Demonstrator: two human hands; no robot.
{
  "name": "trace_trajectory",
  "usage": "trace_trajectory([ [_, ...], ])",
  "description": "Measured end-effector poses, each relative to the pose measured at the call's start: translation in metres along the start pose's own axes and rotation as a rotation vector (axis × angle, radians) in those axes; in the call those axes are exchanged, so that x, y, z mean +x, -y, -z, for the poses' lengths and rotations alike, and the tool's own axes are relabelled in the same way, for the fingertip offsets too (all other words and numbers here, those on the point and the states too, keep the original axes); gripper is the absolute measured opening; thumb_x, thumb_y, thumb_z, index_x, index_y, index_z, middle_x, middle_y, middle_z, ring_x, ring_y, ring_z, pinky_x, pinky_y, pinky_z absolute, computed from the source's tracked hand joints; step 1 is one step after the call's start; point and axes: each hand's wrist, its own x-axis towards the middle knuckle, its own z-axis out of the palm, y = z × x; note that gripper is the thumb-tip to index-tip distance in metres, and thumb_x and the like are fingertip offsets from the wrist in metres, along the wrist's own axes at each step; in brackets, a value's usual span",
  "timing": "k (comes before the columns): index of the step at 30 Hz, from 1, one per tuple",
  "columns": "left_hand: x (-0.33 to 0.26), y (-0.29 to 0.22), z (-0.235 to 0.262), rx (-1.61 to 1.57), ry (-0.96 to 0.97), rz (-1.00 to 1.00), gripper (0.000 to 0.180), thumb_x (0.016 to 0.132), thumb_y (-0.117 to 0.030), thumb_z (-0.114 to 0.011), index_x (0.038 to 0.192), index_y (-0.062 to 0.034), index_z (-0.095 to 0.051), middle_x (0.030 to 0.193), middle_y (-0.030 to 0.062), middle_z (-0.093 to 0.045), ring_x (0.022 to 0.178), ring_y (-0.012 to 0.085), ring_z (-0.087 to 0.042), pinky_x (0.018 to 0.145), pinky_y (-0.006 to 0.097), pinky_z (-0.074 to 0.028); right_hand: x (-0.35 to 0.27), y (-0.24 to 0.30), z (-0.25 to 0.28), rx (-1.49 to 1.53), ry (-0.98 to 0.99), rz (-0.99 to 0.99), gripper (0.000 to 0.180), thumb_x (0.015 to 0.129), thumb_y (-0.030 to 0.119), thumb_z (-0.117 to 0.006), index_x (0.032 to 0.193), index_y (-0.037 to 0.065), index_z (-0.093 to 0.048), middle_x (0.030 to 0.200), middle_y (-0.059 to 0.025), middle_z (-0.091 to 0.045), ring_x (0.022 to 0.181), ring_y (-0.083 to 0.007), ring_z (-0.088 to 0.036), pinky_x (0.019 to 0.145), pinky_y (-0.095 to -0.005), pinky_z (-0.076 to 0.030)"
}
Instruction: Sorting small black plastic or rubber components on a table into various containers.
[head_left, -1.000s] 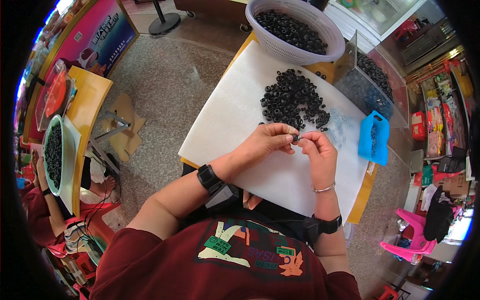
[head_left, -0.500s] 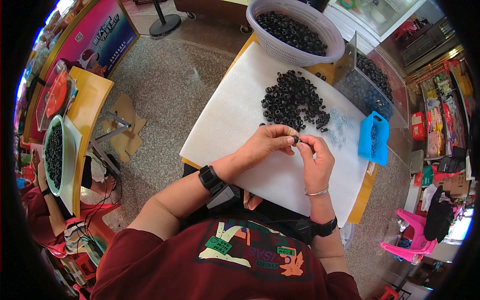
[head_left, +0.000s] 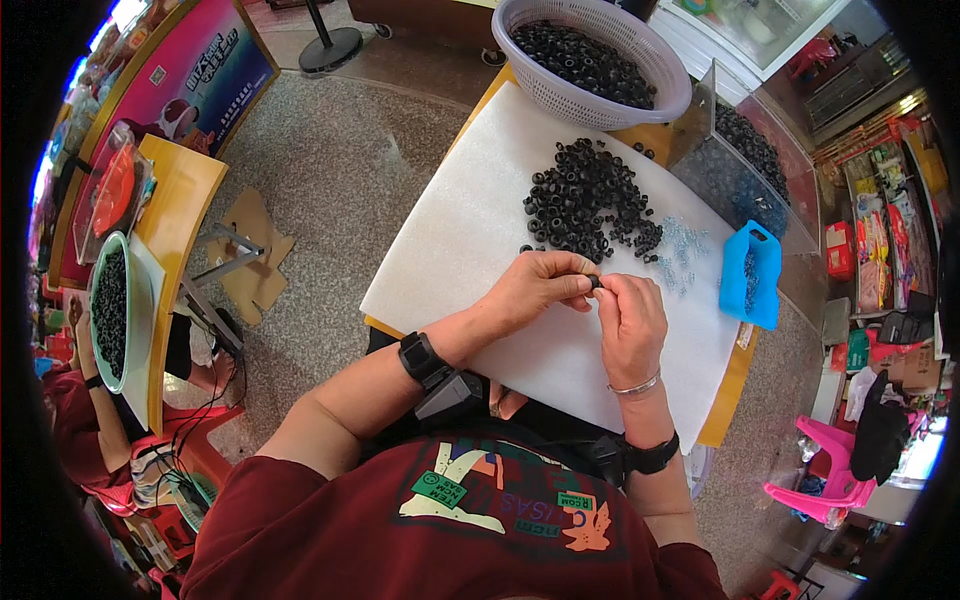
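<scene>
Over the white foam sheet [head_left: 440,240], my two hands meet fingertip to fingertip. Pinched in my left hand [head_left: 543,290] is a small black ring-like part [head_left: 595,283], and the thumb and fingers of my right hand [head_left: 634,325] close on its other side. Fingers cover most of it, so its exact shape is hidden. Just beyond the hands lies a heap of similar black parts [head_left: 580,200]. To the heap's right, small clear bluish pieces [head_left: 685,250] are scattered on the sheet. A blue plastic scoop-like holder [head_left: 762,290] with more of these pieces stands at the sheet's right edge.
A lilac perforated basket [head_left: 540,85] full of black parts stands at the far edge, beside a clear bin [head_left: 735,180] holding more. On the left, another person's arm [head_left: 105,420] is near a table with a pale green basin [head_left: 140,310]. A pink stool [head_left: 825,475] stands right.
My right fingers have shifted slightly and curl closer around the black part. My left hand stays nearly in place.
</scene>
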Motion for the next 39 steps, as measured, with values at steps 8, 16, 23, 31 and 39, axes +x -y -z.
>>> trace_trajectory([
  [8, 0.001, 0.000, 0.001, -0.040, -0.005, 0.070, 0.021, 0.092, -0.016, -0.057, 0.104, 0.0012, -0.063, 0.087, 0.0039, -0.065, 0.077, 0.0101, -0.061, 0.073, 0.024, -0.051, -0.001, -0.001, -0.003, -0.010, 0.007, 0.057, 0.015, 0.078, 0.002, -0.063, 0.093, 0.002, -0.061, 0.085, -0.0088, -0.059, 0.077, -0.0255, -0.055, 0.070, -0.0356, -0.043],
  [16, -0.001, -0.004, 0.002, -0.018, 0.130, 0.084, 0.027, 0.094, -0.021, -0.054, 0.100, 0.0029, -0.064, 0.084, 0.0046, -0.064, 0.074, 0.0114, -0.062, 0.071, 0.024, -0.051, -0.006, 0.004, -0.001, 0.049, 0.034, 0.010, 0.012, 0.079, 0.003, -0.062, 0.091, 0.003, -0.061, 0.084, -0.0094, -0.058, 0.078, -0.0257, -0.054, 0.069, -0.0343, -0.044],
  [23, 0.000, 0.011, -0.001, 0.032, 0.097, 0.025, 0.025, 0.096, -0.021, -0.048, 0.099, 0.0012, -0.060, 0.080, 0.0039, -0.059, 0.072, 0.0108, -0.059, 0.065, 0.024, -0.050, -0.010, 0.003, -0.005, 0.066, 0.016, -0.053, 0.014, 0.080, 0.003, -0.062, 0.093, 0.003, -0.060, 0.085, -0.0088, -0.058, 0.076, -0.0246, -0.053, 0.067, -0.0325, -0.044],
  [31, 0.000, 0.001, -0.002, 0.146, 0.084, -0.004, 0.023, 0.098, -0.017, -0.046, 0.107, 0.0015, -0.056, 0.089, 0.0029, -0.057, 0.078, 0.0101, -0.055, 0.074, 0.025, -0.048, -0.006, 0.004, -0.004, 0.120, -0.004, -0.166, 0.017, 0.078, 0.003, -0.062, 0.096, 0.005, -0.061, 0.086, -0.0082, -0.058, 0.078, -0.0262, -0.054, 0.072, -0.0357, -0.041],
  [39, -0.005, -0.005, -0.008, 0.043, 0.019, -0.037, 0.038, 0.094, -0.019, -0.052, 0.125, 0.0019, -0.048, 0.095, 0.0071, -0.062, 0.079, 0.0121, -0.057, 0.076, 0.025, -0.048, 0.016, -0.014, 0.010, 0.034, 0.037, -0.102, 0.018, 0.077, 0.006, -0.063, 0.095, 0.006, -0.062, 0.085, -0.0071, -0.058, 0.074, -0.0245, -0.054, 0.070, -0.0358, -0.042],
])
